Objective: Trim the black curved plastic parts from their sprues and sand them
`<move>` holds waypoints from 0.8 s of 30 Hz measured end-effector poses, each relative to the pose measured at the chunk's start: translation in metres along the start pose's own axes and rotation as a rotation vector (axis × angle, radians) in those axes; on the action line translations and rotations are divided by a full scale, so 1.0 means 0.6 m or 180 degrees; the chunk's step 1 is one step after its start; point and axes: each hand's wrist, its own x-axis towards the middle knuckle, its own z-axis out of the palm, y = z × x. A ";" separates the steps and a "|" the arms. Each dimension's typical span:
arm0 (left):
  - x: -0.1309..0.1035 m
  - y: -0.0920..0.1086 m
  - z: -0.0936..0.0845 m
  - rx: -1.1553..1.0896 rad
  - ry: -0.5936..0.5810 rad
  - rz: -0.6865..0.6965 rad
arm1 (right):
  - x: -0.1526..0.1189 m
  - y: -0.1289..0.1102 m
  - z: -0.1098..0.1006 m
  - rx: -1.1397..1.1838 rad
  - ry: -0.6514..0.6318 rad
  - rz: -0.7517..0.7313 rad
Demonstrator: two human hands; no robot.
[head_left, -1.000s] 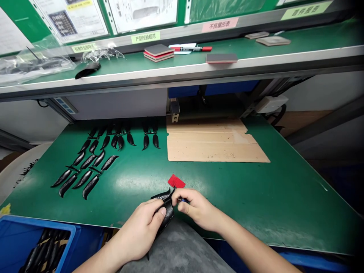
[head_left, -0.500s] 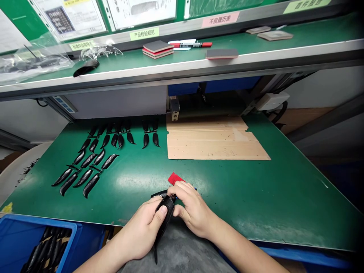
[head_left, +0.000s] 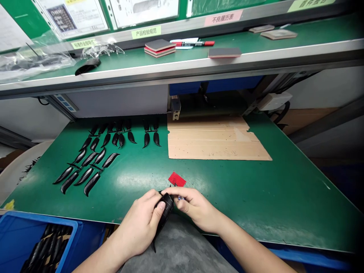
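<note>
My left hand (head_left: 143, 220) is wrapped around a black curved plastic part (head_left: 165, 210), its thumb pressed on the ribbed surface. A thin dark tip of the part points down toward my lap. My right hand (head_left: 196, 208) is curled at the part's upper end, fingers reaching over it. Something small with a bit of blue (head_left: 180, 198) shows between its thumb and fingers; the rest is hidden. Just beyond my hands, a red rectangular piece (head_left: 176, 179) lies on the green table (head_left: 216, 182).
Pairs of black leaf-shaped parts (head_left: 92, 182) lie in rows at the left. A cardboard sheet (head_left: 216, 142) lies at the back. A blue bin (head_left: 72, 235) with black parts stands at lower left. The shelf above holds sanding-pad-like blocks (head_left: 159, 46) and a red marker (head_left: 196, 44).
My right hand has shifted slightly, its fingers now lying farther across the part's upper end. More of the red piece shows. The black part has turned a little in my left hand.
</note>
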 end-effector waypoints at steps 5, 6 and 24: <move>0.004 -0.008 -0.005 -0.0182 0.0210 -0.0067 | -0.005 0.018 -0.003 0.0228 0.0547 0.0181; 0.005 -0.010 -0.005 -0.0250 0.0233 -0.0079 | -0.006 0.020 -0.001 0.0031 0.0652 0.0206; 0.004 -0.012 0.005 0.0566 0.0292 0.0162 | 0.013 -0.006 0.005 0.0030 0.0714 0.0716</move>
